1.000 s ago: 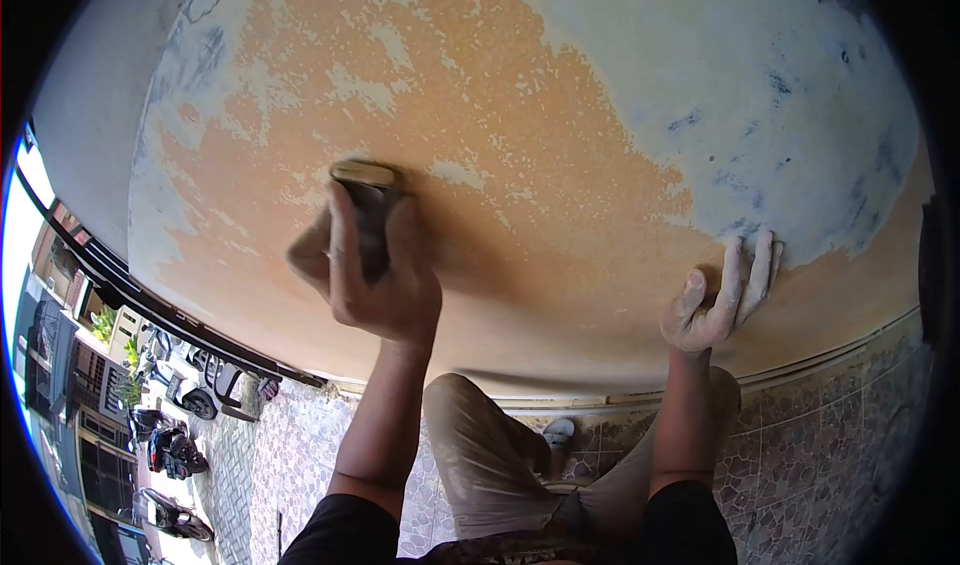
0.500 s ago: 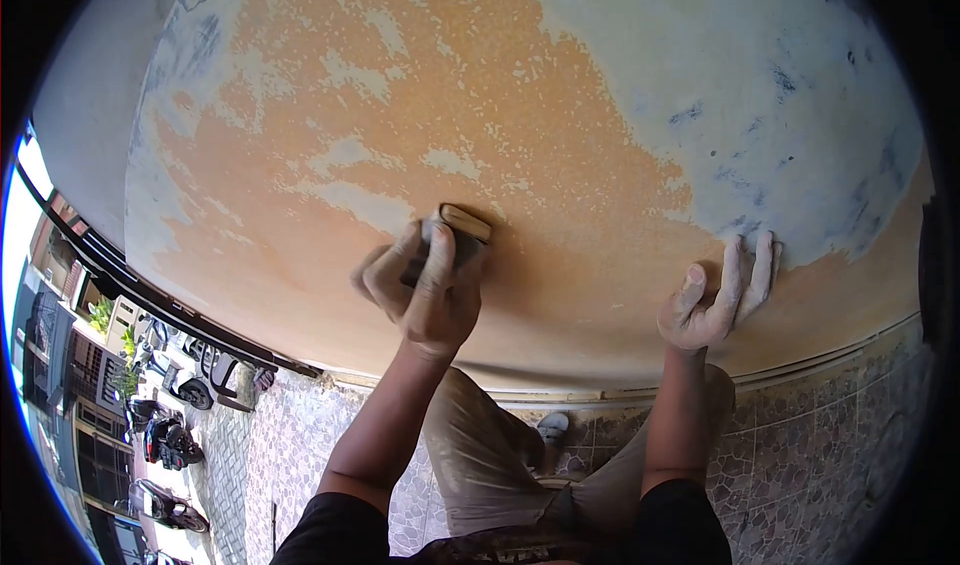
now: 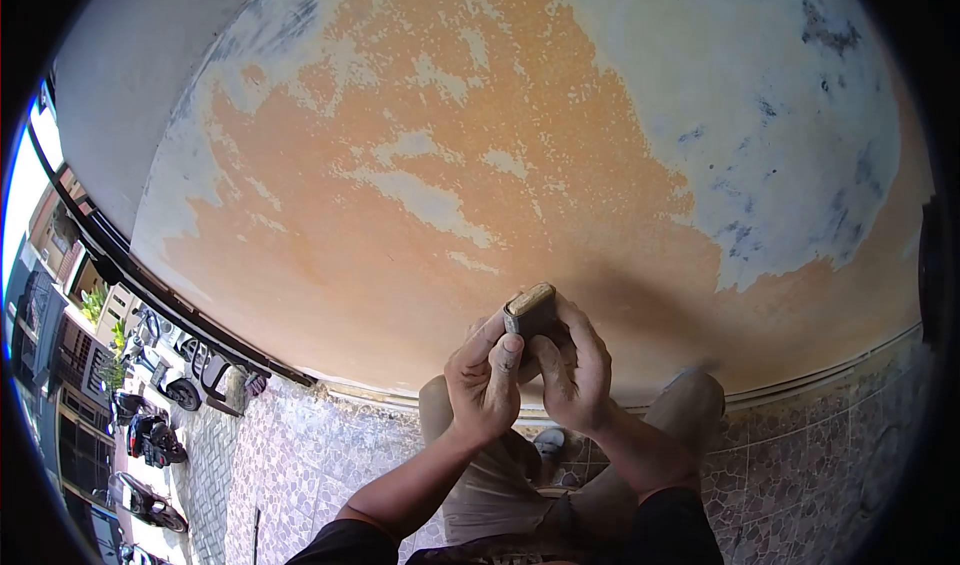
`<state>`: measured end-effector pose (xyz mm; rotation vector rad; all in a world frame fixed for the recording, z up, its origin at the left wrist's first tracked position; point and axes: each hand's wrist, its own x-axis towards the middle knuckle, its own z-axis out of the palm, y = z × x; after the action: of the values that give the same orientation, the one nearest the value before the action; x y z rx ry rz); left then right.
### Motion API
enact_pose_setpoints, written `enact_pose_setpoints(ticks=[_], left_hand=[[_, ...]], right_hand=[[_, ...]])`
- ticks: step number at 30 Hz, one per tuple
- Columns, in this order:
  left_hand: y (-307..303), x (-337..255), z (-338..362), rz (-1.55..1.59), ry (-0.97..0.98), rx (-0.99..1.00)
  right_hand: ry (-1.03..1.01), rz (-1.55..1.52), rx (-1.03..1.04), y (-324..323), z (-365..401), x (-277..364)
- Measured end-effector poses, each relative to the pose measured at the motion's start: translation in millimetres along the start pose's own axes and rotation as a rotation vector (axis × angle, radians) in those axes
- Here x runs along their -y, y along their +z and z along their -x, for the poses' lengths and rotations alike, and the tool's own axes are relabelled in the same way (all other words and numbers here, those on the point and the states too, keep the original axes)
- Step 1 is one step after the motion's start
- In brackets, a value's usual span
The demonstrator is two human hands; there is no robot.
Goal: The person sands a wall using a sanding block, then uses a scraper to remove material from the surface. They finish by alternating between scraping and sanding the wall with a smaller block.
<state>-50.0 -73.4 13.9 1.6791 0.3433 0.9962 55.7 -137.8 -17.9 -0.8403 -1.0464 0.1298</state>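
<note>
A sanding block, wood with dark sandpaper wrapped round it, sits between my two hands in front of the wall. My left hand grips its left side, thumb pressed near the lower edge. On the other side, my right hand closes round the block, its thumb against the dark paper. Pale dust coats the fingers of both hands. Behind them rises the wall, orange where the surface shows through, with patches of whitish coating and bluish-grey marks.
My bent knees are close to the foot of the wall. Below lies a floor of stone-patterned tiles. At the left, past a dark rail, several parked motorbikes stand on paving outside.
The left hand has brought the sanding block down and right, off its earlier spot on the wall. My right hand has left the wall and moved left to take hold of the block too.
</note>
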Motion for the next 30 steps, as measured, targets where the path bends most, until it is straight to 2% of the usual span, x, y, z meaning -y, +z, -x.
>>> enact_pose_setpoints(ticks=[1, 3, 4, 5, 7, 8, 9, 10, 12, 14, 18, 19, 21, 30], left_hand=[[-8, -1, -5, 0.009, 0.008, -0.004], [-26, -6, -26, -0.571, 0.467, 0.051], [-33, -10, -34, -0.535, 0.465, -0.035], [-43, -13, -48, -0.622, 0.579, -0.105], [-48, -23, -76, -0.653, 0.699, -0.258], [-47, -22, -86, -0.638, 0.698, -0.265], [-44, -19, -95, -0.767, 0.722, -0.306], [-40, -14, -101, -0.899, 0.744, -0.347], [-31, 14, -101, -0.986, 0.765, -0.338], [-21, 39, -94, -1.081, 0.762, -0.315], [-8, 72, -74, -1.128, 0.852, -0.207], [-7, 80, -68, -1.11, 0.835, -0.167], [-10, 95, -59, -1.123, 0.873, -0.126], [-23, 143, -15, -1.235, 0.813, 0.038]], right_hand=[[0.015, 0.017, 0.002, 1, 1, 1], [0.058, 0.034, 0.014, -3, 2, 1], [0.108, 0.046, 0.019, -7, 4, 0], [0.106, 0.061, 0.025, -11, 6, -1], [0.262, 0.057, -0.006, -18, 15, -6], [0.338, 0.025, -0.032, -22, 26, -14], [0.332, 0.04, -0.028, -27, 42, -29], [0.324, 0.13, -0.109, -31, 63, -47], [0.308, 0.228, -0.194, -38, 97, -75], [0.072, 0.692, -0.29, -44, 124, -93], [0.187, 0.676, -0.285, -44, 141, -117], [0.129, 0.695, -0.297, -45, 145, -126], [0.137, 0.721, -0.247, -45, 145, -123], [0.02, 0.756, -0.247, -42, 143, -125]])
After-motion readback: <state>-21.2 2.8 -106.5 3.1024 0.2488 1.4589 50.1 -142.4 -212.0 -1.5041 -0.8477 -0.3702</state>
